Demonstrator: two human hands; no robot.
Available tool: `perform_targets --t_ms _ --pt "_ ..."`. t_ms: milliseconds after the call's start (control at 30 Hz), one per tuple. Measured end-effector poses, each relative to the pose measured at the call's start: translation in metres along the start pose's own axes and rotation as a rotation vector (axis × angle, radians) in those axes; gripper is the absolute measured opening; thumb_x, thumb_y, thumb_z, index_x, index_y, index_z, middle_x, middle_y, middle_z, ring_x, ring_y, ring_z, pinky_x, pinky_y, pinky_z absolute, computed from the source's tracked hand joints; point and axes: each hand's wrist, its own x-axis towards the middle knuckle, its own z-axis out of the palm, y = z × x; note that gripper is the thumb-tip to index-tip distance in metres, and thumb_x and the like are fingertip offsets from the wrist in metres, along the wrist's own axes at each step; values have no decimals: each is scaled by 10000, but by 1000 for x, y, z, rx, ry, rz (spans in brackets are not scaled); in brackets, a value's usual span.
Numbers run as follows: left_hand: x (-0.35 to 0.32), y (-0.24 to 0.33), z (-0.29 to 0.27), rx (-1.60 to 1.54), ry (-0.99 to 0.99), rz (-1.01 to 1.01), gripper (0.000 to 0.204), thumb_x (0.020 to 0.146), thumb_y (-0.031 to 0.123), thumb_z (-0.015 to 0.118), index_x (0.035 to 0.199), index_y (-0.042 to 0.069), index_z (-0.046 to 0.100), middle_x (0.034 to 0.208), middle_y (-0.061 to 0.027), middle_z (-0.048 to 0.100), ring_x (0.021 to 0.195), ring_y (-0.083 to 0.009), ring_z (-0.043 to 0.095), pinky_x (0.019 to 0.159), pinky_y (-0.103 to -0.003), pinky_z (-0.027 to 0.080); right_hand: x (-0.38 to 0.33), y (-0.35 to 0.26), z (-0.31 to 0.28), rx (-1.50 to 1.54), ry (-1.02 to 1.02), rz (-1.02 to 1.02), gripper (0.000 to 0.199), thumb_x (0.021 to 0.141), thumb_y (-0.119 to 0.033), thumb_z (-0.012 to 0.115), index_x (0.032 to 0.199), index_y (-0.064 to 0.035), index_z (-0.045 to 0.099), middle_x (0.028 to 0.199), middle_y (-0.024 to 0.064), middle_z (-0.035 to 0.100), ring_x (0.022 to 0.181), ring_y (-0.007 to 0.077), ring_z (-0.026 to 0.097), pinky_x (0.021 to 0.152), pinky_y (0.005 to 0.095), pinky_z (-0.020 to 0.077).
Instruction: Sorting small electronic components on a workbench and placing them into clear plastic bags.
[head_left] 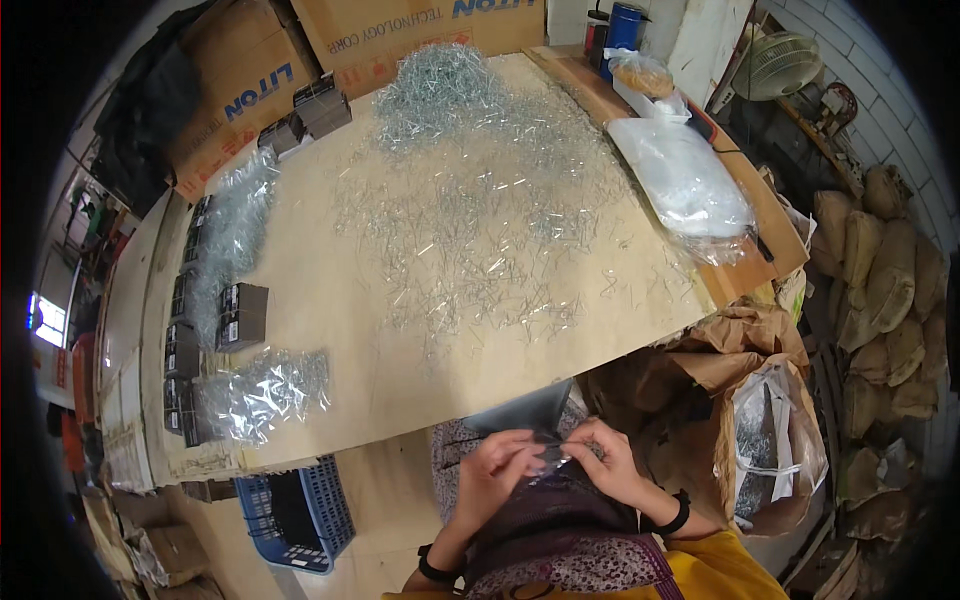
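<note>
Both hands meet just below the near edge of the plywood table (pixel 330 330), close over the person's lap. Left hand (pixel 492 468) and right hand (pixel 605 462) each pinch a small clear plastic bag (pixel 548 458) between thumb and fingertips, fingers narrowed on its top edge; what the bag holds is too small to tell. A black band sits on each wrist. Across the table's middle and far end lies a wide scatter of small bright metal wire pieces (pixel 480 220), heaped thickest at the far edge. Along the table's left side lie filled clear bags (pixel 265 392) and small dark boxes (pixel 241 315). At its right edge rests a large white plastic sack (pixel 685 180). Beneath the table's near left corner stands a blue plastic crate (pixel 300 515). Right of the table stands a brown paper sack (pixel 765 430), open-mouthed.
</note>
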Motion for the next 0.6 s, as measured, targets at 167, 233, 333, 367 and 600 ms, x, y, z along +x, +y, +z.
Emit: perform_targets --t_ms 167,233,333,367,600 --pt "-20 -15 -46 16 199 38 168 900 -15 564 1065 -40 585 944 -117 677 829 -152 659 721 -254 531 -10 59 -2 -122 -236 190 129 853 -69 614 964 -9 637 924 152 642 857 315 630 763 351 492" --pt "-26 -17 -52 97 298 33 147 899 -9 570 1041 -38 596 919 -103 676 809 -140 654 702 -251 524 -29 102 10 -320 -429 221 191 870 -147 598 1006 -20 639 1015 175 623 902 332 621 814 389 492" --pt "-31 -20 -53 34 395 20 132 893 1 586 1019 -27 610 873 -74 666 760 -114 628 665 -241 501 -37 125 34 -585 -452 180 268 848 -212 605 1057 -46 630 1024 207 590 931 356 593 841 421 486" --pt "-32 -23 -53 56 402 22 127 891 6 591 1011 -27 614 862 -67 661 745 -108 617 658 -239 495 -38 134 39 -756 -472 61 286 832 -218 619 1066 -54 626 1006 216 585 933 366 584 841 423 484" --pt "-37 -30 -56 101 451 49 127 878 20 604 998 -18 618 825 -44 616 726 -113 584 647 -253 492 -21 124 10 -283 -509 247 181 834 -113 625 991 -32 665 883 152 685 846 307 662 759 371 516"
